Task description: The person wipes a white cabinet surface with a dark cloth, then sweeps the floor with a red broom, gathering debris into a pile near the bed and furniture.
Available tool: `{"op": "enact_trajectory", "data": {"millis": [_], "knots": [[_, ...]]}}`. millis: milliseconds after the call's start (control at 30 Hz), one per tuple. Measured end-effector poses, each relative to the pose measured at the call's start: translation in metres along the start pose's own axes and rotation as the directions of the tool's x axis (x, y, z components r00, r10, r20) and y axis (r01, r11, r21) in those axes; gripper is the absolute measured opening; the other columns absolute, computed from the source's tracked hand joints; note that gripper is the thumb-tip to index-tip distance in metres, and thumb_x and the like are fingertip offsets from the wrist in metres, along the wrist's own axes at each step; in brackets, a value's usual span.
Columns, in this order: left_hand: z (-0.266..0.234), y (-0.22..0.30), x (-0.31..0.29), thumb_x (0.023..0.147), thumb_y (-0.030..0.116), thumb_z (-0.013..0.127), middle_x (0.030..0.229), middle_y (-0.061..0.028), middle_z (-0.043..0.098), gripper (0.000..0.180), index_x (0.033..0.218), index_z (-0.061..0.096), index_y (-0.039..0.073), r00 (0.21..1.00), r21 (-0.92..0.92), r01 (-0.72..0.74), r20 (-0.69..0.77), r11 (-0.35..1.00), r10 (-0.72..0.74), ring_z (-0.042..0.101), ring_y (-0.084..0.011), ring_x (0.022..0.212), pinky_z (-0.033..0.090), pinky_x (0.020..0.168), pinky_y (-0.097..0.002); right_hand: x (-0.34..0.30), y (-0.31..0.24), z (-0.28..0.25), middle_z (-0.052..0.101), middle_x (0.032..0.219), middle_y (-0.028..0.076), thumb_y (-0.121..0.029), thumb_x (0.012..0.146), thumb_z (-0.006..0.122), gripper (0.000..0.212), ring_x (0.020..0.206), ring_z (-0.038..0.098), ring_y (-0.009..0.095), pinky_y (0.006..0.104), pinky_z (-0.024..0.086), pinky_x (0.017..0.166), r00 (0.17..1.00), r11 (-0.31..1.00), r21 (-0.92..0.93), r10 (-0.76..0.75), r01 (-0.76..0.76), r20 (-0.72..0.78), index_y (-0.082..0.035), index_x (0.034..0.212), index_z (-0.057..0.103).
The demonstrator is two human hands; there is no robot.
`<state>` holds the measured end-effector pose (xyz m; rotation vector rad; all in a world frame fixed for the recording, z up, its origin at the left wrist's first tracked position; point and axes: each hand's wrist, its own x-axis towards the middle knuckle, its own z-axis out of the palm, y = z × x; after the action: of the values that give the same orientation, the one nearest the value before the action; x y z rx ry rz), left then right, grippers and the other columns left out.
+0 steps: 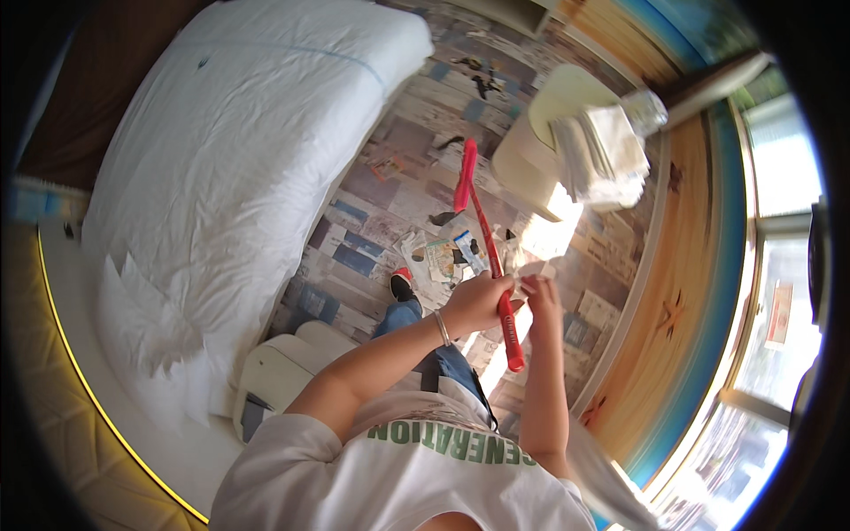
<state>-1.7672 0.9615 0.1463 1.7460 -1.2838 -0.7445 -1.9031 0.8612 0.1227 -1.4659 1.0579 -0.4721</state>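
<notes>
My left hand (478, 303) is wrapped round the handle of a red broom (486, 232), near its upper end. The handle's butt sticks out below my fist. The broom's long, narrow pinkish-red head (466, 175) points away from me, over the floor; whether it has bristles or a rubber blade cannot be made out. Just right of the handle is my right hand (543, 299), raised with its fingers bent together. Glare and blur hide what those fingers hold, if anything. Beyond my hands, litter (438, 259) of paper, wrappers and dark scraps lies on the patchwork-patterned floor (354, 190).
A bed with white sheets (239, 124) fills the left side. At the right stand a cream bin-like container (522, 164) and a stack of pale cloths or papers (602, 155). A cream seat (288, 372) is near my left arm. Wood panelling (677, 292) runs under the windows.
</notes>
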Motion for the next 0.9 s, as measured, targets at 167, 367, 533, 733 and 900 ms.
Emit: {"op": "enact_trajectory", "data": {"millis": [167, 367, 533, 733, 900], "knots": [[0.02, -0.004, -0.033, 0.079, 0.032, 0.067, 0.088, -0.0161, 0.059, 0.032, 0.093, 0.057, 0.005, 0.938, -0.024, -0.046, 0.344, 0.999, 0.052, 0.06, -0.0336, 0.08, 0.047, 0.071, -0.0387, -0.038, 0.058, 0.024, 0.062, 0.082, 0.011, -0.018, 0.091, 0.052, 0.018, 0.068, 0.062, 0.019, 0.0309, 0.05, 0.057, 0.8, 0.378, 0.752, 0.51, -0.539, 0.317, -0.003, 0.098, 0.055], [0.014, 0.019, -0.061, 0.081, 0.027, 0.068, 0.085, -0.0114, 0.062, 0.027, 0.095, 0.057, 0.007, 0.881, -0.09, -0.012, 0.469, 0.996, 0.053, 0.06, -0.03, 0.076, 0.047, 0.068, -0.0348, -0.087, 0.058, 0.04, 0.054, 0.075, 0.009, -0.003, 0.082, 0.046, 0.006, 0.065, 0.055, 0.02, 0.0328, 0.048, 0.056, 0.776, 0.427, 0.818, 0.63, -0.384, 0.035, -0.003, 0.087, 0.05], [0.017, 0.016, -0.064, 0.082, 0.022, 0.068, 0.091, -0.0099, 0.066, 0.023, 0.098, 0.064, 0.007, 0.881, -0.21, 0.019, 0.466, 0.977, 0.083, 0.064, -0.0214, 0.08, 0.049, 0.073, -0.0293, -0.088, 0.113, 0.044, 0.052, 0.074, 0.011, -0.002, 0.08, 0.045, 0.01, 0.069, 0.055, 0.024, 0.0372, 0.047, 0.055, 0.603, 0.225, 0.89, 0.795, -0.397, 0.068, 0.0, 0.089, 0.049], [-0.011, 0.011, -0.051, 0.083, 0.018, 0.066, 0.086, -0.011, 0.067, 0.017, 0.093, 0.066, 0.004, 0.915, -0.069, 0.059, 0.403, 0.996, -0.026, 0.063, -0.0211, 0.075, 0.048, 0.069, -0.0285, -0.049, 0.144, 0.079, 0.05, 0.081, 0.013, -0.001, 0.079, 0.048, 0.012, 0.065, 0.055, 0.026, 0.0404, 0.048, 0.053, 0.634, 0.298, 0.86, 0.772, -0.415, 0.038, 0.001, 0.09, 0.045], [-0.056, 0.011, -0.027, 0.083, 0.013, 0.064, 0.085, -0.01, 0.067, 0.016, 0.094, 0.065, 0.002, 0.958, 0.02, 0.052, 0.281, 0.998, -0.055, 0.061, -0.014, 0.074, 0.047, 0.068, -0.0266, 0.005, 0.083, 0.118, 0.051, 0.078, 0.013, -0.002, 0.079, 0.048, 0.014, 0.063, 0.057, 0.028, 0.0414, 0.049, 0.052, 0.658, 0.327, 0.837, 0.751, -0.438, 0.052, 0.002, 0.092, 0.046]]}}
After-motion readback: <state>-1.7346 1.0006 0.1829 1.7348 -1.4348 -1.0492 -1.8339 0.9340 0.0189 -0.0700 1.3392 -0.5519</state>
